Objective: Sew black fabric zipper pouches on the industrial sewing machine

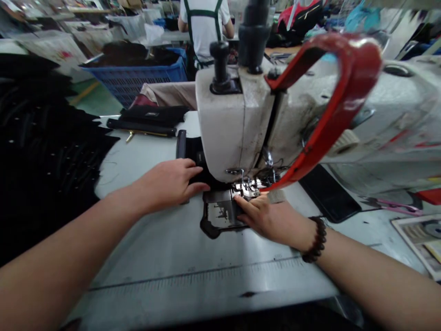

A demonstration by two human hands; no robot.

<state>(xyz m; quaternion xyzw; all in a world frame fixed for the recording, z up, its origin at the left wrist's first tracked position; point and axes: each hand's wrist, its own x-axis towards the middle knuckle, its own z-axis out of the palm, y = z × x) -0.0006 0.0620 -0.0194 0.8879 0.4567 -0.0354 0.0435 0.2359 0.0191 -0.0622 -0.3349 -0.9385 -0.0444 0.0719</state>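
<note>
A black fabric piece [215, 177] lies under the head of a white sewing machine [227, 124], reaching the metal presser foot [245, 189]. Resting at its left side is my left hand [172, 181], palm down, thumb and fingers apart. My right hand [272, 216], with a dark beaded bracelet [316, 240] on the wrist, lies right beside the presser foot. Its index finger points at the foot and its thumb is spread below, over the metal needle plate [220, 212]. The needle tip and the fabric edge by the foot cannot be made out clearly.
Dark fabric pieces [44, 151] are heaped at the left. A black zippered piece [148, 124] lies behind my left hand. The red curved guard [347, 92] arches above my right hand. Pink-handled snips [399, 207] and a black phone-like slab [330, 193] are right. A blue crate [138, 76] stands behind.
</note>
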